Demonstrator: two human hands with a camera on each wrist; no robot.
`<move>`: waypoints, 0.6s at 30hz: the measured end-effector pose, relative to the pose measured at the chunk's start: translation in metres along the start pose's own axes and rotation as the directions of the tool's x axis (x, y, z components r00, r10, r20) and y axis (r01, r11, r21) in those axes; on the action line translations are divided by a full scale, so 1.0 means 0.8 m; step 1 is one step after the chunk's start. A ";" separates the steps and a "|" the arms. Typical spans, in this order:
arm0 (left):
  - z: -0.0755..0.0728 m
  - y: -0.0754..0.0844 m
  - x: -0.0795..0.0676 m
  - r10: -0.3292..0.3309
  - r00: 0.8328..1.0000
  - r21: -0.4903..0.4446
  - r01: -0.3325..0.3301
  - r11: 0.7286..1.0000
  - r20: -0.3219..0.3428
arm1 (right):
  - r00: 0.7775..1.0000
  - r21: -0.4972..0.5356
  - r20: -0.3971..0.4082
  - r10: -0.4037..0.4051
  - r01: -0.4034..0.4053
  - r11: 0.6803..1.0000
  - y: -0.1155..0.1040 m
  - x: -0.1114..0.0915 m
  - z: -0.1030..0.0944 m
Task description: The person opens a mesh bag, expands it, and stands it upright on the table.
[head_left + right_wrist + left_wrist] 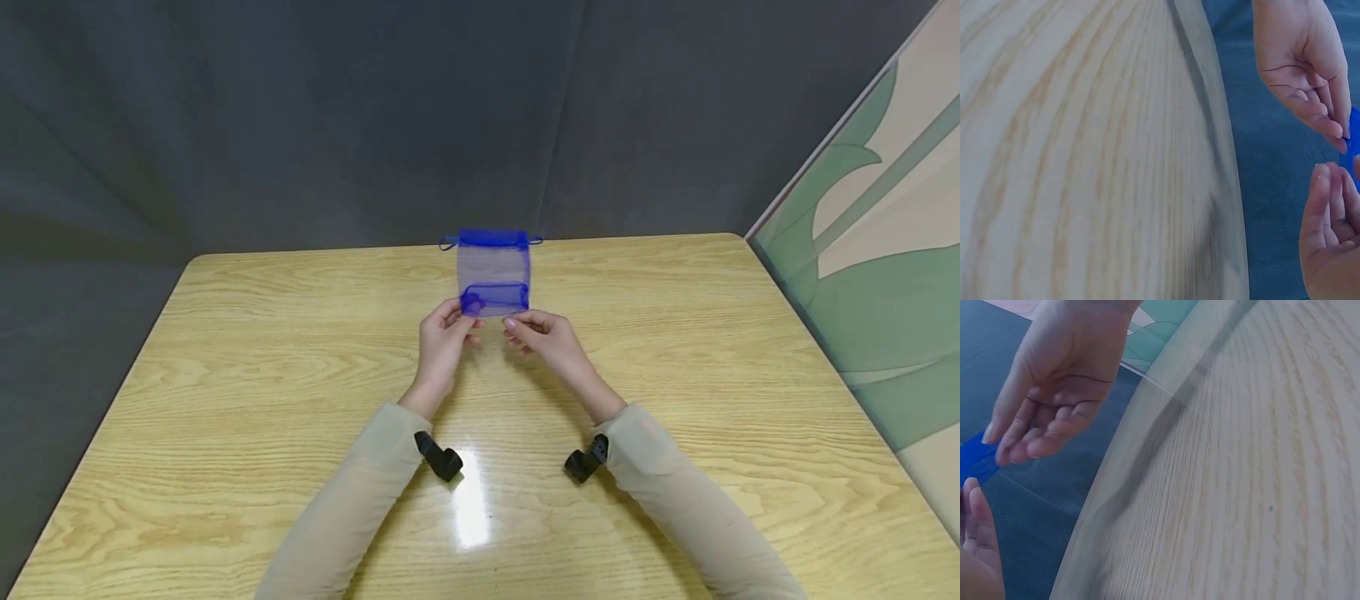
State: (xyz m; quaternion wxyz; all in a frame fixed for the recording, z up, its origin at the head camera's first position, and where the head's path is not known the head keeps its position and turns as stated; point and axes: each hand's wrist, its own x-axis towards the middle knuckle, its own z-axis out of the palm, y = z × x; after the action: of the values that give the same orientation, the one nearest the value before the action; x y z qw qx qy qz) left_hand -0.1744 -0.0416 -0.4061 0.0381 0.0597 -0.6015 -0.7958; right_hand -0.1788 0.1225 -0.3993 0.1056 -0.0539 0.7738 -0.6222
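A sheer blue drawstring pouch point(493, 265) is held up near the table's far edge, its ribbon loops point(447, 243) sticking out at both upper sides. Its lower part looks darker, as if doubled over. My left hand point(441, 337) pinches the lower left corner between thumb and fingers. At the lower right corner, my right hand point(551, 337) pinches the bottom edge with thumb and index finger. Only a strip of the blue pouch point(977, 459) shows in the left wrist view. In the right wrist view, the pouch point(1354, 134) is cut off at the frame's edge.
A wood-grain table point(225, 375) lies under both arms. Behind it hangs a dark grey curtain point(375, 125). A panel with green leaf shapes point(885, 292) stands along the right side. Black wrist cameras point(442, 458) sit at both sleeves.
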 end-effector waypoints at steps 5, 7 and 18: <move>-0.001 -0.002 0.000 0.001 0.999 0.031 -0.002 1.000 0.040 | 0.996 0.182 0.060 0.060 -0.070 0.981 -0.002 -0.001 0.001; -0.001 -0.002 0.000 -0.002 0.998 0.037 0.000 0.999 0.066 | 0.993 0.266 0.079 0.088 -0.106 0.958 -0.002 -0.002 0.000; -0.003 0.002 -0.004 -0.034 0.992 0.007 0.033 0.999 0.122 | 0.980 0.540 0.121 0.156 -0.197 0.819 -0.004 0.000 -0.006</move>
State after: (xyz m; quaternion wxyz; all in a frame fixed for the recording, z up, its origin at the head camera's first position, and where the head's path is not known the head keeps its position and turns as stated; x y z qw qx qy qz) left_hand -0.1713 -0.0436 -0.4050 -0.0123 0.0214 -0.6036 -0.7969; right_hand -0.1798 0.1261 -0.3956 0.2013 0.0284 0.5603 -0.8030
